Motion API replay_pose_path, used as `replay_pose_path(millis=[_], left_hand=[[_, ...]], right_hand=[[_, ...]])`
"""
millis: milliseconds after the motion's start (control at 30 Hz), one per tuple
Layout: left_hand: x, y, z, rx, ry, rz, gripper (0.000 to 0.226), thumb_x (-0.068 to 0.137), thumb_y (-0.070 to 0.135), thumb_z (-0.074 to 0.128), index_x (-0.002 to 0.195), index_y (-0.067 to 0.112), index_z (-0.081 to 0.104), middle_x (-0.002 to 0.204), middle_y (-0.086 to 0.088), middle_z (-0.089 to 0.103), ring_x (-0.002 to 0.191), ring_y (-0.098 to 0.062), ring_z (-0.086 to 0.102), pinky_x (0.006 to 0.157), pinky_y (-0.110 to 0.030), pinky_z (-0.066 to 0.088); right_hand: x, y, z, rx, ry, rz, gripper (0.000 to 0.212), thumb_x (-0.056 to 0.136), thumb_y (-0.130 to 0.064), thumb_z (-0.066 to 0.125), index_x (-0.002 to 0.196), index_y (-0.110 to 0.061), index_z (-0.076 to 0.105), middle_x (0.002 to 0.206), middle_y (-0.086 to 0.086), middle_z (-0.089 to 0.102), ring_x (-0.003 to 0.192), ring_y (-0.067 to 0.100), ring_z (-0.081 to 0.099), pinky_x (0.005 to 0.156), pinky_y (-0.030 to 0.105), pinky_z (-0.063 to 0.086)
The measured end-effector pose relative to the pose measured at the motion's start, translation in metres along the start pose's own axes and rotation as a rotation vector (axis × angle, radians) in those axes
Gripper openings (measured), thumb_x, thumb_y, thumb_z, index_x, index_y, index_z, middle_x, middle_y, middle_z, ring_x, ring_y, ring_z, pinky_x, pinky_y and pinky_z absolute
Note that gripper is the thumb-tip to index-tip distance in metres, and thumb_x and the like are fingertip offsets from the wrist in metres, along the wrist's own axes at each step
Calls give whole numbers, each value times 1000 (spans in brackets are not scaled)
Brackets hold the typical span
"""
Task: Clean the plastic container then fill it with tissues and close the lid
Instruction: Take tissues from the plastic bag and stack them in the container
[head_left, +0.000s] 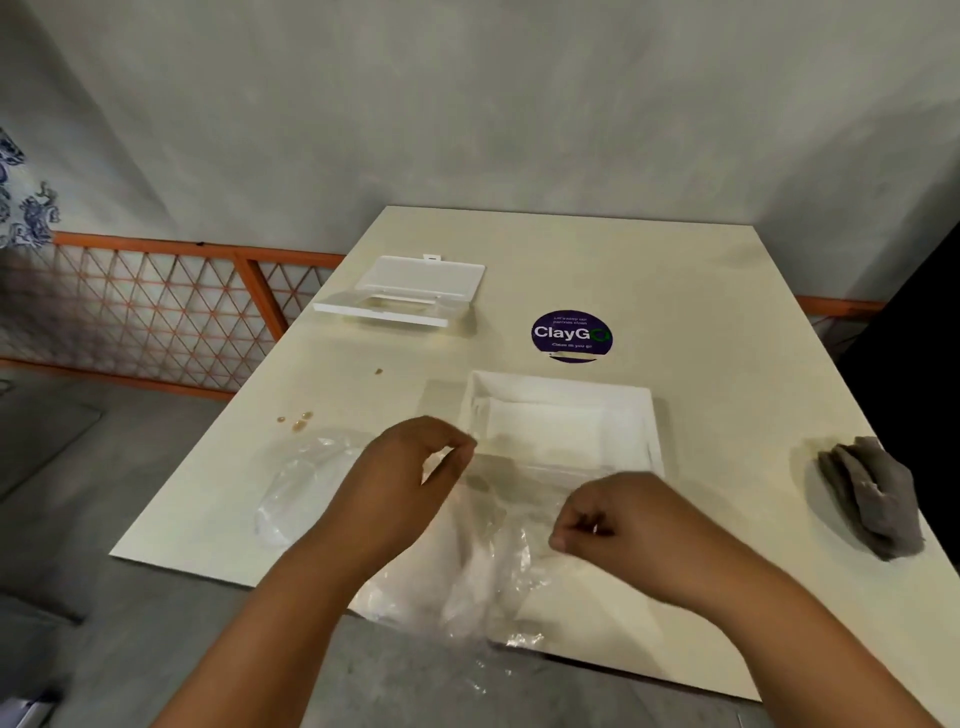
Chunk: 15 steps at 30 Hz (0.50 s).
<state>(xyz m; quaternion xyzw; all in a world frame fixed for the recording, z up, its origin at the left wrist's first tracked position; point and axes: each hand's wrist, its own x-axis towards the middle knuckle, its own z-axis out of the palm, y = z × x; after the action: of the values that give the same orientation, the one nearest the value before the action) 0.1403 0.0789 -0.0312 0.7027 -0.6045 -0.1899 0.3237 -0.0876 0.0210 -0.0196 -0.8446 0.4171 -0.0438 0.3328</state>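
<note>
1. head view looks down on a cream table (701, 312) set against a grey wall.
2. plastic container (410, 291) lies at the far left of the table with its lid open and tilted back, well apart from both hands.
3. stack of white tissues (566, 421) lies in the middle of the table, just beyond the hands, partly inside a clear plastic wrapper (483, 566) that trails to the near edge.
4. left hand (410, 467) has its fingers curled, thumb and fingertips pinching the wrapper at the near left corner of the tissues.
5. right hand (613, 519) is curled in a tight grip, pinching the wrapper near the front of the stack.
6. a second crumpled piece of clear plastic (306, 483) lies left of the left hand.
7. a grey cloth (872, 499) lies bunched at the right edge.
8. a round purple sticker (571, 335) sits beyond the tissues.
9. small brown drops (298, 421) mark the table near the left edge.
</note>
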Motion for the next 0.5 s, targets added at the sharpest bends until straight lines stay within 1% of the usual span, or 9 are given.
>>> replay_pose_path(millis=[33,67,133,167,233,300,333,400,500], left_hand=[[-9,-11,-2,46,6,5,13,92,37,57,101,37,67,103,27,62,98,12,54,80,-4,42],[-18,-22,-4,96,14,20,15,92,38,58,104,37,67,106,26,62,101,9,55,86,-7,42],[-30,-42,-3,222,3,55,25,93,44,54,112,35,67,118,19,63,115,-1,54,102,-22,40],[-35,-50,-1,293,-16,75,34,93,49,47,118,34,65,125,15,61,123,-6,51,107,-30,35],[-41,-60,2,385,-51,107,51,91,55,30,128,32,58,136,12,54,134,-11,42,111,-38,27],[-43,-63,4,418,-64,110,57,90,55,24,133,32,53,141,11,49,136,-12,39,112,-39,23],[-44,-64,6,422,-63,114,58,89,55,24,134,31,52,142,10,49,136,-12,39,112,-38,23],[-44,-66,10,398,-53,118,59,89,55,25,134,29,53,140,9,51,135,-13,41,113,-38,23],[-44,-71,14,374,-37,108,59,88,55,26,132,28,55,139,10,53,134,-12,41,114,-38,22]], right_hand=[[-1,-2,11,24,-4,2,9,86,-36,67,77,-37,71,75,-22,66,74,-8,58,62,10,41],[-1,-6,24,28,25,-1,19,87,-33,65,71,-43,66,70,-27,62,70,-9,56,61,10,39],[3,-10,45,43,115,18,43,88,-24,61,54,-48,50,58,-28,54,60,-8,51,54,12,35],[5,-10,54,42,156,38,46,88,-21,58,53,-48,47,55,-23,53,57,-6,51,53,12,36],[9,-13,66,28,238,71,38,90,-22,57,61,-45,51,56,-17,54,57,-3,52,55,11,38],[14,-14,74,45,286,97,15,93,-31,57,82,-40,63,76,-18,64,72,0,59,61,11,41],[17,-15,76,55,295,120,11,93,-38,55,89,-36,65,82,-15,65,78,6,61,65,17,44],[22,-18,79,78,317,142,20,92,-48,54,94,-33,67,86,-12,67,83,12,62,69,24,48],[29,-25,79,97,352,152,27,91,-51,54,95,-29,70,88,-10,69,84,13,64,76,31,52]])
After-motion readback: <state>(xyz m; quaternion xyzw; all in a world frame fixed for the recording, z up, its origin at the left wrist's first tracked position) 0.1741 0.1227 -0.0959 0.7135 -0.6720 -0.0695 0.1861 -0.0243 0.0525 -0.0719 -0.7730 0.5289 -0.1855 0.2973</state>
